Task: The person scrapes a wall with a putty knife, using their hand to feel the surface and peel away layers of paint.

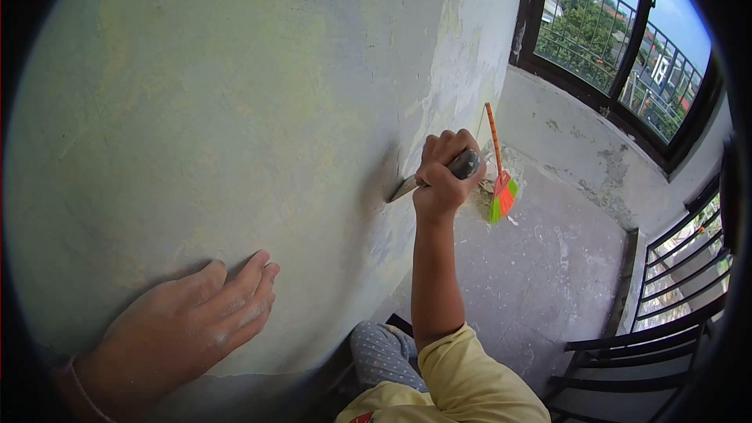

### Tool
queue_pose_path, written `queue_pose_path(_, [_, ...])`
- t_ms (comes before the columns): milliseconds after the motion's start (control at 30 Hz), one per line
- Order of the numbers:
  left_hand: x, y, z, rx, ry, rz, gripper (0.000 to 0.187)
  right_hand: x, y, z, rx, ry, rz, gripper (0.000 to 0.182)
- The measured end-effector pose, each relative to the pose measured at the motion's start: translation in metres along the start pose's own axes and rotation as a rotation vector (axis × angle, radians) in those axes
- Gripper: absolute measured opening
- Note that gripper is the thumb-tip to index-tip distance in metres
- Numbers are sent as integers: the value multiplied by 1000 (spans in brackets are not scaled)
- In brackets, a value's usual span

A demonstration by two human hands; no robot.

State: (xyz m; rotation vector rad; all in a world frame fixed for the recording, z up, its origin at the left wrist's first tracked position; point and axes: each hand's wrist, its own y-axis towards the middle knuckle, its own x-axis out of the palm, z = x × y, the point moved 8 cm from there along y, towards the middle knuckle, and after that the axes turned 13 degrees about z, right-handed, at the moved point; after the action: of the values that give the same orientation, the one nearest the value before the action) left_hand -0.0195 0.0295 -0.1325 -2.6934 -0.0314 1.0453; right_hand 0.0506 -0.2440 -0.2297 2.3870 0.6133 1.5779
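My right hand [446, 176] is closed around the dark handle of a scraper [405, 188]. Its metal blade meets the wall [258, 110] at an angle, close to a rough strip where paint has come off. Most of the handle is hidden inside my fist; only its rounded dark end shows. My left hand [200, 313] rests against the wall at the lower left, fingers stretched out and slightly apart, holding nothing. Pale dust lies on its fingers. The wall is patchy green, grey and white.
An orange-handled broom [501, 188] with orange and green bristles leans in the corner near some debris. Paint flakes dot the grey floor [533, 266]. A dark-framed window [611, 39] is at the upper right, and a black metal railing [642, 345] stands at the lower right.
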Motion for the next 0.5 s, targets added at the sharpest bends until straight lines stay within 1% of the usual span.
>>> queue_pose_path(33, [2, 0, 1, 22, -4, 10, 26, 0, -3, 19, 76, -137, -31, 14])
queue_pose_path(100, [2, -2, 0, 41, 7, 17, 25, 3, -4, 14, 53, -164, -59, 14])
queue_pose_path(167, [2, -2, 0, 46, -20, 5, 25, -1, 6, -14, 60, 46, 2, 13])
queue_pose_path(200, [2, -2, 0, 41, -19, 8, 25, -5, 11, -27, -7, 169, -23, 12])
queue_pose_path(233, [2, -2, 0, 45, -20, -3, 25, -6, 10, -40, -42, 196, -19, 11])
queue_pose_path(300, [3, -1, 1, 54, -21, -10, 24, -9, -1, -16, -102, 7, 92, 12])
queue_pose_path(333, [3, -1, 1, 54, -23, 0, 24, -8, -3, -2, 7, 6, 97, 13])
queue_pose_path(367, [2, -1, 1, 53, -22, 8, 24, -9, 0, -3, 4, 5, 97, 13])
queue_pose_path(433, [2, -1, 2, 58, -18, 18, 24, -6, 0, -8, 77, 11, 106, 13])
queue_pose_path(467, [2, -1, 1, 56, 0, 26, 24, -7, 5, -19, 19, 96, 34, 13])
queue_pose_path(500, [4, 0, 1, 50, 5, 29, 24, -5, 7, -39, -6, 149, 21, 13])
